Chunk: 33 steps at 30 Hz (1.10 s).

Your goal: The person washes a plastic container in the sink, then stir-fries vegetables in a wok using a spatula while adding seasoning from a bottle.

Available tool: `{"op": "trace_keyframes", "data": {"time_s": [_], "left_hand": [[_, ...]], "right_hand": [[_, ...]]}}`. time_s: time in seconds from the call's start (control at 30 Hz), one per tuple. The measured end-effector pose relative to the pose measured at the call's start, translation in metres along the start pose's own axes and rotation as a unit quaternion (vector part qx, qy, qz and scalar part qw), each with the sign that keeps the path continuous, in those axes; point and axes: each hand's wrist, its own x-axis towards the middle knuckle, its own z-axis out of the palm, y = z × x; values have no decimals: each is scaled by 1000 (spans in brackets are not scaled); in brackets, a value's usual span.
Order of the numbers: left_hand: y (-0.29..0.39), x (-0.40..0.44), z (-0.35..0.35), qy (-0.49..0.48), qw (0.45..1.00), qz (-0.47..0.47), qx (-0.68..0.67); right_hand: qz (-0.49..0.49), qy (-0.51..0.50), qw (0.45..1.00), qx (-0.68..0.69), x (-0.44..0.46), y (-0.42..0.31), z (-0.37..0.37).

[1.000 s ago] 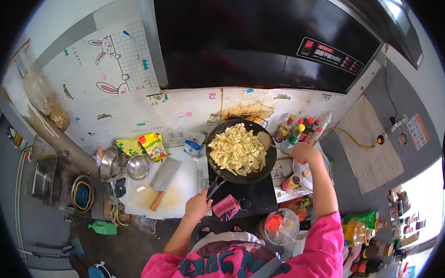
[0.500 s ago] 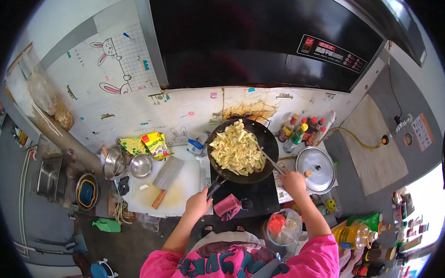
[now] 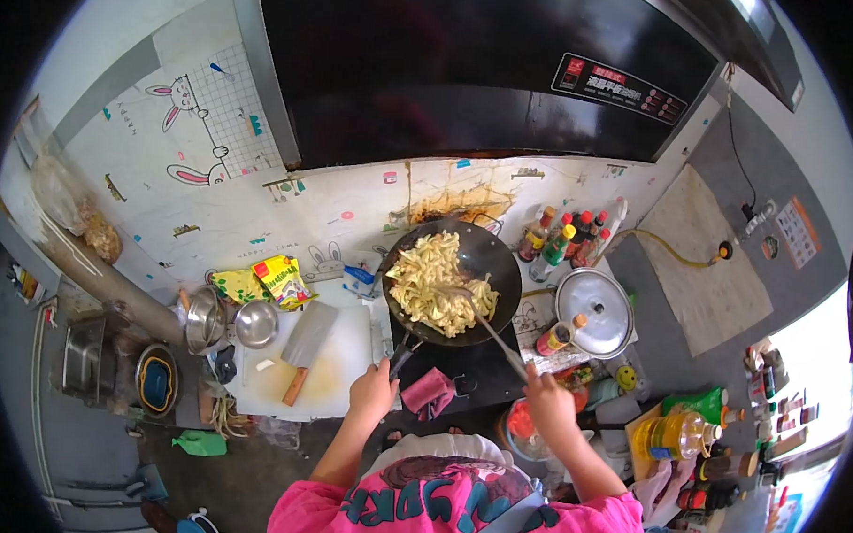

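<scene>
The left hand's (image 3: 372,393) grip wraps the handle (image 3: 403,356) of the wok (image 3: 500,272), which sits on the stove (image 3: 487,374), ahead of and between both hands. The right hand's (image 3: 550,405) grip holds a spatula (image 3: 502,344), its long axis slanting forward-left into the sliced food (image 3: 428,283).

You have a bright scene — the strongest light a blown-out white patch (image 3: 833,323) at the right edge — while the floor (image 3: 250,486) lies dimmer. The black hood (image 3: 433,88) carries pale reflections, and your wide lens bows straight lines and blackens the corners.
</scene>
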Motion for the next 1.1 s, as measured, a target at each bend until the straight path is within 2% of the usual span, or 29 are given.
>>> {"op": "trace_keyframes", "data": {"time_s": [0.1, 0.13, 0.4, 0.47, 0.57, 0.67, 0.7, 0.8, 0.83, 0.9, 0.97, 1.1], "left_hand": [[1, -1, 1, 1, 1000, -5, 4], [1, -2, 2, 6, 1000, -7, 7], [13, -2, 3, 42, 997, -50, 35], [13, -2, 2, 27, 997, -56, 38], [9, -1, 3, 49, 998, -28, 27], [7, -1, 5, 64, 998, -23, 17], [9, -1, 4, 60, 998, -31, 15], [13, 1, -2, 57, 997, -46, 16], [14, 1, -1, 60, 997, -47, 18], [16, 0, -1, 62, 997, -48, 23], [17, 1, -1, 65, 996, -48, 27], [19, 0, -2, 61, 996, -52, 34]], "right_hand": [[35, 43, 984, 171, 31, 33, -20], [70, 41, 980, 180, 45, 37, -28], [25, 15, 985, 172, 168, 100, -16], [7, -16, 987, 160, 193, 112, -19], [-85, -60, 987, 121, 236, 145, -21], [-122, -180, 966, 140, 284, 164, -28], [-86, -225, 958, 158, 292, 156, -43], [-31, -294, 952, 80, 327, 155, -28], [-106, -260, 960, 15, 343, 171, 11], [-120, -198, 972, 51, 332, 171, 40], [-106, -116, 986, 46, 307, 161, 39], [-99, -55, 993, -6, 270, 147, 18]]}}
